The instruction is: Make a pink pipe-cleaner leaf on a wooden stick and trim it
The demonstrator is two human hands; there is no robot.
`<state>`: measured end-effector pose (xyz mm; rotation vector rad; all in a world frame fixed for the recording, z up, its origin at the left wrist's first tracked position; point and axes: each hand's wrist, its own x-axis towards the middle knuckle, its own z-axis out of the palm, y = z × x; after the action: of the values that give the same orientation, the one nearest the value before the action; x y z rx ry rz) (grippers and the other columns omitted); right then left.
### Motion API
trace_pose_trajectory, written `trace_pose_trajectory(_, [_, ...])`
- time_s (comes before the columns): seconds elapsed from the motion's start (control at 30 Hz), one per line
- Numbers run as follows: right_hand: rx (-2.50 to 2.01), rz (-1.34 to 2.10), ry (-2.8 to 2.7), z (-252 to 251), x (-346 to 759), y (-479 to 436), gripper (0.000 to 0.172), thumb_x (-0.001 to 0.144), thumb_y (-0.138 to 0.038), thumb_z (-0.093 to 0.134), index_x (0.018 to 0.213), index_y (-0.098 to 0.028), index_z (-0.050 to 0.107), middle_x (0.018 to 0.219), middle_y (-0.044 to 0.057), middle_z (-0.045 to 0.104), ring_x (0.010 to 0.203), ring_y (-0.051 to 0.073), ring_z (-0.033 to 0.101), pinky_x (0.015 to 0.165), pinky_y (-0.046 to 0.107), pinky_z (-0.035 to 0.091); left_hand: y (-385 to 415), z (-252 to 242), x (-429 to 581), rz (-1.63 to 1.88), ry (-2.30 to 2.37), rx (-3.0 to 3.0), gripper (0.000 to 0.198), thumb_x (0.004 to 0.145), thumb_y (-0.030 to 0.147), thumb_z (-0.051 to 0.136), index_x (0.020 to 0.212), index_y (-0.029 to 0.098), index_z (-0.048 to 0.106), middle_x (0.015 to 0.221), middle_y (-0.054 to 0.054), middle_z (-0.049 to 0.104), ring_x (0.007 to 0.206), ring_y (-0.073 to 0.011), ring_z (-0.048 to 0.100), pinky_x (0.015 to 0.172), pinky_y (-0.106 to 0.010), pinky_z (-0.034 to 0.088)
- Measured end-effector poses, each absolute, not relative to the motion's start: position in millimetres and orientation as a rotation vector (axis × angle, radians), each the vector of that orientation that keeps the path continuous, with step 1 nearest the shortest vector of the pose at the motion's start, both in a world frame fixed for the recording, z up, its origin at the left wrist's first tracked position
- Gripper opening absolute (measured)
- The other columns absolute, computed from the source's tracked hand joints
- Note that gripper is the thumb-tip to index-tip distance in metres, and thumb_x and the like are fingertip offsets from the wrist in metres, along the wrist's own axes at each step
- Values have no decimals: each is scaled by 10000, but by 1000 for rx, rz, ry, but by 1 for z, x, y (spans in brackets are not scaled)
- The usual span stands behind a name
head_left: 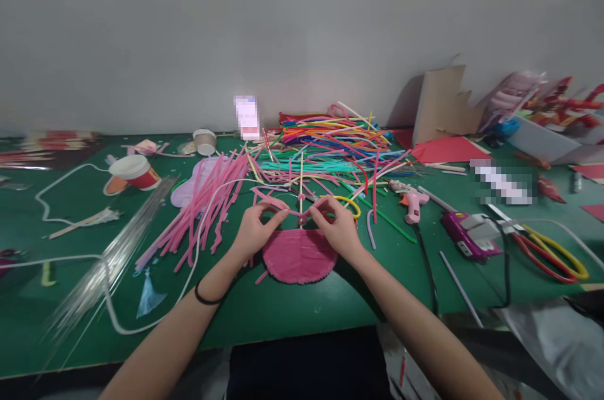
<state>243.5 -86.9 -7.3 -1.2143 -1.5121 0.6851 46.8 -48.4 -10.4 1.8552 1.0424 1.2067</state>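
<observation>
- Green bench (292, 312) against a plain grey partition wall (236, 41); craft litter on most of the surface.
- Left hand (255, 230) and right hand (337, 230) meet just beyond the near edge. On both, the fingers (278, 216) are narrow, thumb and forefinger pinched on the pink loops (270, 201), one loop per hand.
- Loops sit just above the fingertips and join at a knot between the two hands. A thin stick (302, 177) runs away from that knot towards the far side.
- Pink fan piece (298, 256) lies flat directly below the fingers, between the two wrists, rounded edge towards the person.
- Progress (judgement only): the fan looks finished, its strands packed close and its outline even. The loops are bent into shape but look open and uneven, so this part seems about half done. Whether loops and fan are already joined cannot be told; the hands cover the seam.
- Look of the piece: fuzzy, soft wire stems, deep pink in the fan and paler pink in the loops.
- Left of the left fingers: loose pink stems (207, 199), then a red paper cup (134, 172).
- Beyond the fingertips: mixed-colour stem pile (330, 136).
- Right of the right fingers: yellow ring (352, 204), then a pink glue gun (411, 202), lying untouched.
</observation>
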Motion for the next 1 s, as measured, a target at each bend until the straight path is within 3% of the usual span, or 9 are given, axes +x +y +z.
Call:
trace_pose_trajectory(0.2, [-1285,640,-1312,-14,252,-81,150,880,-373,551,854,-226,548,785,28,703,767,196,671,752,338,516,-42,-11,39,1395,1121,1848,137,829,319,641,851,186,662,984,-72,695,1051,-229,624,1000,-389,437])
trace_pose_trajectory(0.37, [-1361,380,-1297,-20,260,-75,148,845,-360,586,807,-217,598,962,62,654,983,220,581,911,406,450,-39,-10,38,1465,1149,1684,195,800,360,659,852,174,636,1087,-97,664,1026,-232,630,907,-368,490])
trace_pose_trajectory(0.6, [-1226,596,-1081,-25,257,-70,182,789,-381,633,767,-204,599,1099,73,568,1055,213,563,849,365,497,-35,-13,39,1596,1140,1395,212,740,340,702,830,172,612,1028,-74,663,971,-215,623,876,-348,473])
trace_pose_trajectory(1.0, [-1240,530,-1046,-21,251,-72,181,770,-360,660,751,-185,621,1126,84,499,1035,203,568,823,346,519,-27,-16,41,1538,1046,992,270,612,306,790,747,165,603,937,-42,670,895,-179,617,857,-321,447])
